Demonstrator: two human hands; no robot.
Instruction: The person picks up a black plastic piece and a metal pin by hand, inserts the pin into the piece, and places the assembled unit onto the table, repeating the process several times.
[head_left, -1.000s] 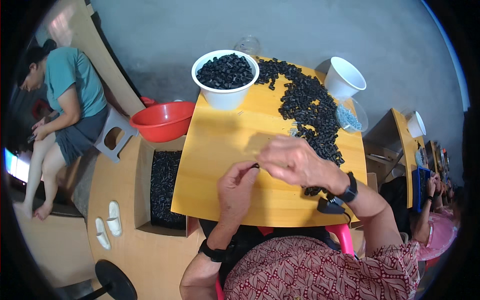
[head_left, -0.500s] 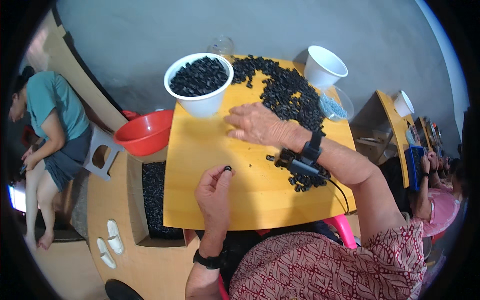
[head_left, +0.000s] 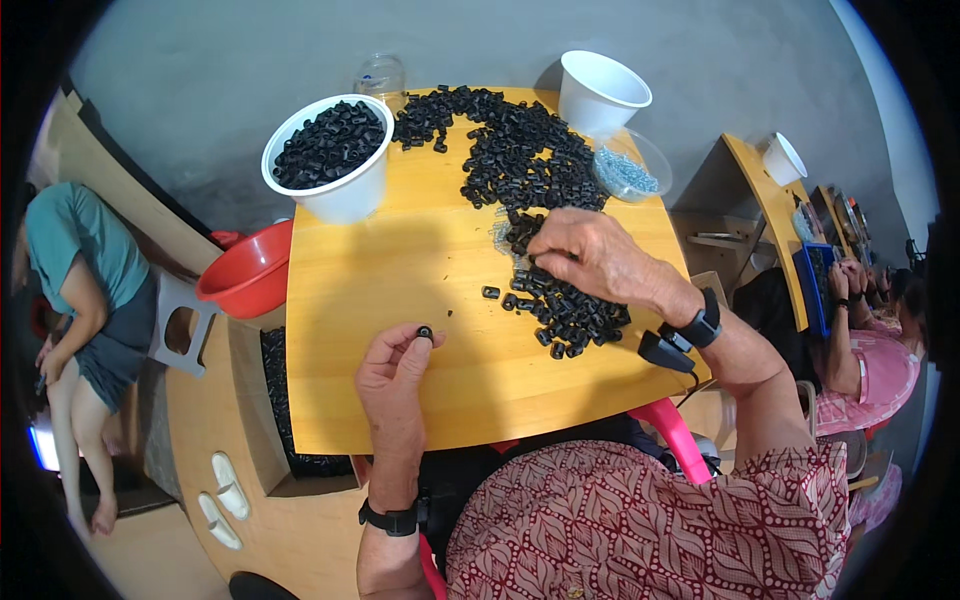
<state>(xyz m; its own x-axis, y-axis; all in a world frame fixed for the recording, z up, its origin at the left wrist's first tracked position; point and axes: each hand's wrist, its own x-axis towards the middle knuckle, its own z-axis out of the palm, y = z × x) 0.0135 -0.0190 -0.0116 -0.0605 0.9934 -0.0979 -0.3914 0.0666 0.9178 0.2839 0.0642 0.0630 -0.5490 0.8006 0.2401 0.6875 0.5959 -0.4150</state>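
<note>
Between the thumb and forefinger of my left hand (head_left: 393,385) is a small black plastic sleeve (head_left: 425,332), its open end facing up. My right hand (head_left: 600,252) is over the heap of similar black sleeves (head_left: 570,318), its thumb and fingers closed together at the heap's far edge. Whatever those fingertips hold, if anything, is hidden. Just beside them lie small silvery pieces (head_left: 499,232), too small to name. A larger spread of black sleeves (head_left: 535,150) covers the far part of the yellow table (head_left: 370,290).
A white bucket (head_left: 365,195) full of black pieces stands far left, near a clear jar (head_left: 382,78). Another white bucket (head_left: 605,90) and a clear bowl (head_left: 655,160) of small silvery pieces are far right. A red basin (head_left: 250,270) is left; people sit on both sides.
My right hand has moved right and nearer from beside the full bucket to the heap, and its fingers have closed. My left hand still pinches the black sleeve. The whole view has shifted.
</note>
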